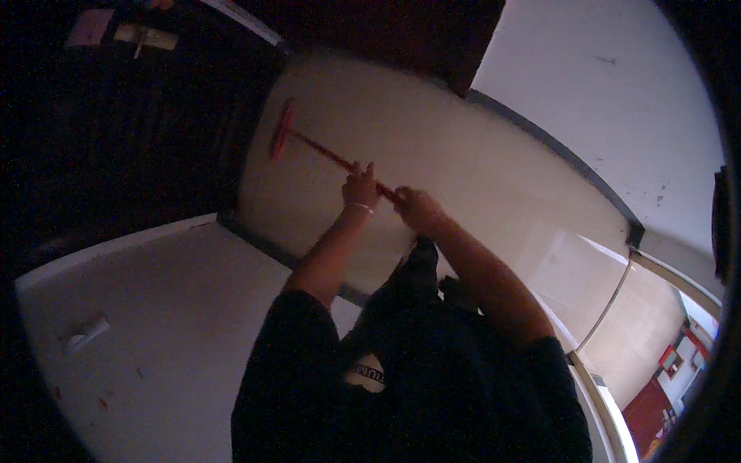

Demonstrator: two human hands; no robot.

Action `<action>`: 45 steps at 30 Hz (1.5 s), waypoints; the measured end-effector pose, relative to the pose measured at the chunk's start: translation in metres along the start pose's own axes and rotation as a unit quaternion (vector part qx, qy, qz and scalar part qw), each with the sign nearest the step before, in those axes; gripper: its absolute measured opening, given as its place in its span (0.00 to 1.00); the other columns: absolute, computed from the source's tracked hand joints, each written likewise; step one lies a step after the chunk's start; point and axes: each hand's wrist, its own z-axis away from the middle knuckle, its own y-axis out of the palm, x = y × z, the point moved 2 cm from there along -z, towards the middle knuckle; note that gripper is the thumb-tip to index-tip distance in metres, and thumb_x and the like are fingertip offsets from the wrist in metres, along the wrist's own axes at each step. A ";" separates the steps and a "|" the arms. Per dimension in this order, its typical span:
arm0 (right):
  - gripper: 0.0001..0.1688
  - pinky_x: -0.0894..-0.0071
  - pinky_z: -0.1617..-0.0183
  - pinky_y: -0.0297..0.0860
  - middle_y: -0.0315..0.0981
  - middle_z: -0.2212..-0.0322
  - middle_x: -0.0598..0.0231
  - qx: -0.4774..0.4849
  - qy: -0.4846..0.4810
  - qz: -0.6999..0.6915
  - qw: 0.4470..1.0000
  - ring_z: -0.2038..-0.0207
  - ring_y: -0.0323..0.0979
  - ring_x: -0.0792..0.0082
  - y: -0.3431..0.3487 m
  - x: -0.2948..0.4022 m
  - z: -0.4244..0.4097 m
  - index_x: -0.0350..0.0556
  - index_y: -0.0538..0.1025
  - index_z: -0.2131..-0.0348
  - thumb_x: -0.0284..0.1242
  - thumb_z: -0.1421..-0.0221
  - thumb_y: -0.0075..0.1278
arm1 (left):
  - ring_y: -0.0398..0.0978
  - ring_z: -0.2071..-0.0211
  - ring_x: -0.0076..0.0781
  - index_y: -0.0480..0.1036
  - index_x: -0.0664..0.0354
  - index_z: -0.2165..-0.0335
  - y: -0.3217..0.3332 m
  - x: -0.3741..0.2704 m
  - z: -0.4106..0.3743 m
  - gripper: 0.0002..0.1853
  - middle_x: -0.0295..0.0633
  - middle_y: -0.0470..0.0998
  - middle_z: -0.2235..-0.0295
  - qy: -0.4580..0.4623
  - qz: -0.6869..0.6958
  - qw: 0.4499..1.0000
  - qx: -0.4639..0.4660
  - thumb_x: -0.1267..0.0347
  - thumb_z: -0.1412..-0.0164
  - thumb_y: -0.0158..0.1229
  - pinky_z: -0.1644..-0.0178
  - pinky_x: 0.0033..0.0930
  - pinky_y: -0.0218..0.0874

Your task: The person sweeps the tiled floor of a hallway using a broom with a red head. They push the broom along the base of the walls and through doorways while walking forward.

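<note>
My left hand (pixel 360 186) is around the middle of a long red handle (pixel 324 151), with one or two fingers raised and a thin pale band at the wrist. My right hand (pixel 419 209) grips the same handle nearer to my body, close to its upper end. At the far end is a wide, narrow red head (pixel 282 129), like that of a floor squeegee or flat mop; dim light hides which. It appears to rest on the beige floor (pixel 463 156), near the floor's dark far edge.
White walls with dark skirting stand to my left (pixel 162 312) and right (pixel 596 75). A dark brown panel (pixel 393 35), perhaps a door, is ahead. The far left is too dark to make out. Behind me at the right, a doorway threshold (pixel 605 307) leads to a brighter room.
</note>
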 end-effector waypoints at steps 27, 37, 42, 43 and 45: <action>0.21 0.72 0.62 0.68 0.75 0.71 0.66 -0.308 0.496 -0.313 0.749 0.69 0.72 0.67 -0.018 -0.445 0.681 0.50 0.72 0.50 0.31 0.45 0.49 | 0.69 0.53 0.48 0.65 0.58 0.50 0.096 -0.388 0.136 0.27 0.50 0.72 0.54 0.379 -0.092 0.872 0.297 0.61 0.49 0.56 0.50 0.44 0.62; 0.19 0.58 0.66 0.68 0.74 0.73 0.47 -0.367 0.581 -0.114 0.718 0.69 0.73 0.47 0.019 -0.370 0.845 0.52 0.73 0.55 0.31 0.48 0.50 | 0.71 0.57 0.51 0.70 0.57 0.59 0.142 -0.629 0.282 0.19 0.53 0.73 0.59 0.579 -0.128 0.732 0.334 0.64 0.50 0.56 0.54 0.47 0.64; 0.24 0.54 0.65 0.68 0.75 0.74 0.49 -0.312 0.591 -0.121 0.734 0.69 0.74 0.48 -0.004 -0.332 0.826 0.59 0.71 0.51 0.33 0.50 0.53 | 0.72 0.57 0.51 0.66 0.54 0.52 0.120 -0.700 0.353 0.25 0.55 0.71 0.57 0.685 -0.038 0.673 0.278 0.65 0.51 0.57 0.53 0.47 0.64; 0.26 0.55 0.64 0.69 0.75 0.72 0.51 -0.333 0.551 -0.129 0.754 0.68 0.73 0.48 -0.007 -0.331 0.808 0.60 0.69 0.51 0.32 0.51 0.53 | 0.71 0.56 0.51 0.66 0.54 0.52 0.119 -0.704 0.353 0.26 0.54 0.71 0.57 0.681 -0.046 0.673 0.284 0.65 0.51 0.58 0.53 0.48 0.64; 0.22 0.57 0.65 0.69 0.75 0.71 0.53 -0.353 0.488 -0.156 0.783 0.67 0.73 0.49 -0.035 -0.331 0.771 0.57 0.70 0.55 0.28 0.53 0.53 | 0.71 0.56 0.52 0.67 0.54 0.53 0.122 -0.715 0.350 0.24 0.53 0.71 0.57 0.670 -0.093 0.678 0.287 0.65 0.52 0.59 0.54 0.48 0.64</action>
